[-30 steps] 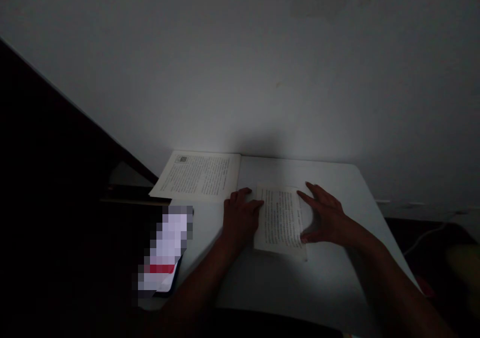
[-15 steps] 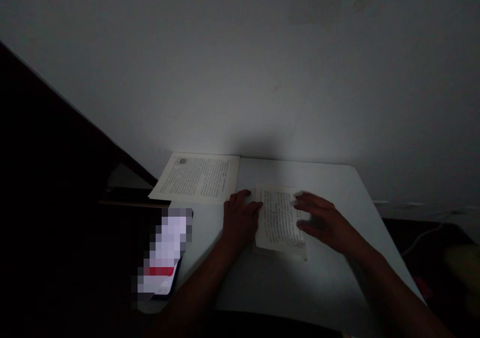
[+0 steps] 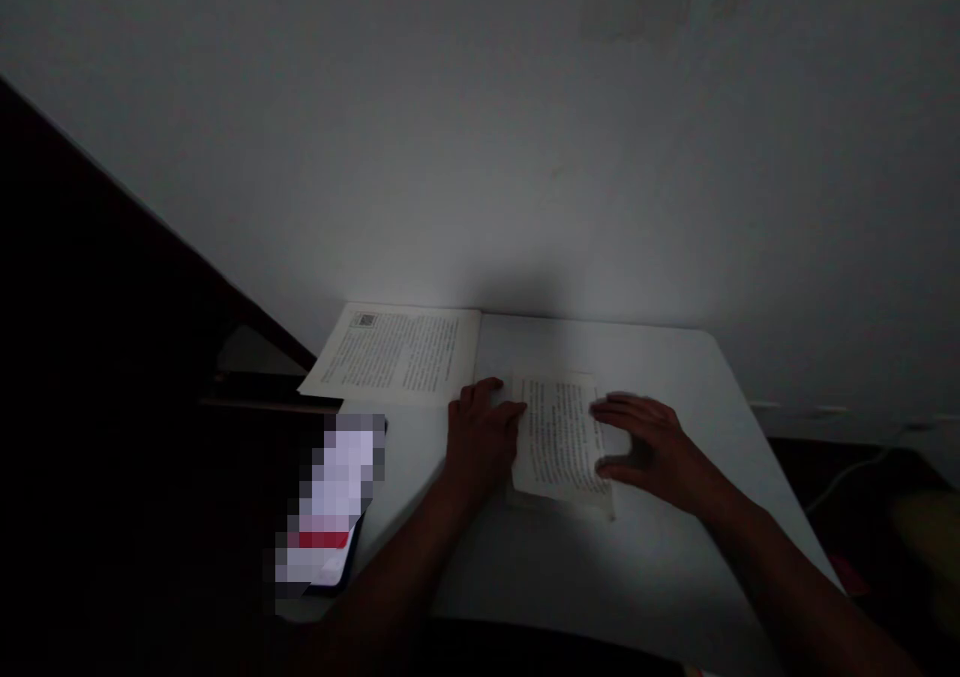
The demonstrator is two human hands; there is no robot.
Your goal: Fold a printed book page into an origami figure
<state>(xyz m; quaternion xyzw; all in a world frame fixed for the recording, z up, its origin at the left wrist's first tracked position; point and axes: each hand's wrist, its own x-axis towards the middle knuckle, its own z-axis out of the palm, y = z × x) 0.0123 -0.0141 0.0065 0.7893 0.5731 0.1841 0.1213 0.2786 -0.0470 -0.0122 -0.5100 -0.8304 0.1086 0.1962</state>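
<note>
A small stack of folded printed paper (image 3: 562,437) lies on the white table, covered with lines of text. My left hand (image 3: 484,435) rests at its left edge, fingers apart, with the thumb touching the sheet. At the right edge is my right hand (image 3: 649,449), thumb and fingers spread in a C shape with the fingertips at the paper's border. Whether those fingertips press on the paper cannot be made out in the dim light.
Another printed sheet (image 3: 397,352) with a square code lies at the table's back left, by the wall (image 3: 510,157). A lit phone (image 3: 330,502), its screen blurred, lies along the left edge of the table (image 3: 660,357). A pale cable (image 3: 844,472) runs at the right.
My right hand has shifted slightly right and down, and its fingers have come closer together. My left hand stays on the paper's left edge.
</note>
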